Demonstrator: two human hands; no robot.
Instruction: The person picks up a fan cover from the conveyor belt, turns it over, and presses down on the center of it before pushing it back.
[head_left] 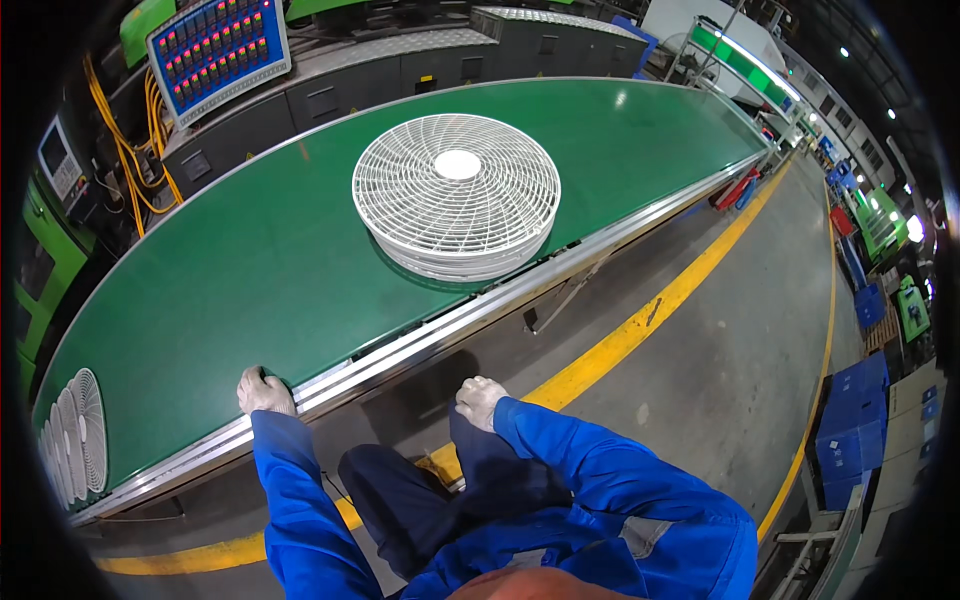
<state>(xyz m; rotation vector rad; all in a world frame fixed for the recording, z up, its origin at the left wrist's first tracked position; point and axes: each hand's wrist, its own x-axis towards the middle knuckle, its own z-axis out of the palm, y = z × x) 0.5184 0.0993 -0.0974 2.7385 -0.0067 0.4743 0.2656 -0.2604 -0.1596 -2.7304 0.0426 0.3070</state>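
I see left hand (265, 391) gripping conveyor (250, 270) near edge for support | right hand (479, 401) loosely curled, holding nothing, on knee | fan grilles (457, 192) stacked mid-belt.

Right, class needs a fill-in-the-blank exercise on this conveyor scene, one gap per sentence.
1. The white fan grilles lie on a conveyor belt coloured ____.
2. The left hand rests on the belt's ____ edge rail.
3. The right hand rests on the person's own ____.
4. The floor line is coloured ____.

Missing words: green; metal; knee; yellow.
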